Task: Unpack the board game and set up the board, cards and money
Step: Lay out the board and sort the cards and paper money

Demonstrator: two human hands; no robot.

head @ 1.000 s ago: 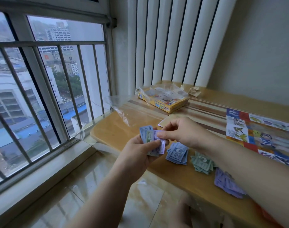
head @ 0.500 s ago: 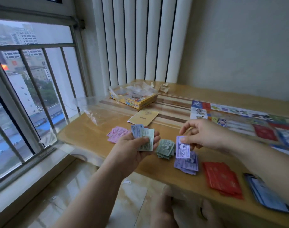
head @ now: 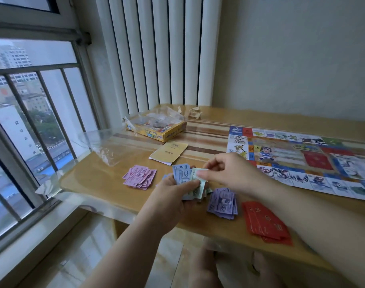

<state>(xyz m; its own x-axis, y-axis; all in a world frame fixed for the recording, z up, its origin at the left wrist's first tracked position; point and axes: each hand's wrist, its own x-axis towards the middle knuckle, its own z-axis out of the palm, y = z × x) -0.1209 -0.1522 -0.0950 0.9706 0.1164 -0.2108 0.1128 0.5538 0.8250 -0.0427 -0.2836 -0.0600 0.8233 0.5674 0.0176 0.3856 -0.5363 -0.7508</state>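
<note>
Wooden bench (head: 98, 179) by the window, board (head: 302, 159) laid flat at right. Left hand (head: 175, 198) grip is curled round a fan of mixed notes (head: 182, 174). Right hand (head: 229, 173) grip pinches the greenish note (head: 201, 187) at its top edge. Pink pile (head: 140, 176), purple pile (head: 223, 202) and red cards (head: 266, 223) sit near the front edge. Risks: a forearm brushing the piles could sweep them off, and thin notes may cling so two land in the wrong pile.
</note>
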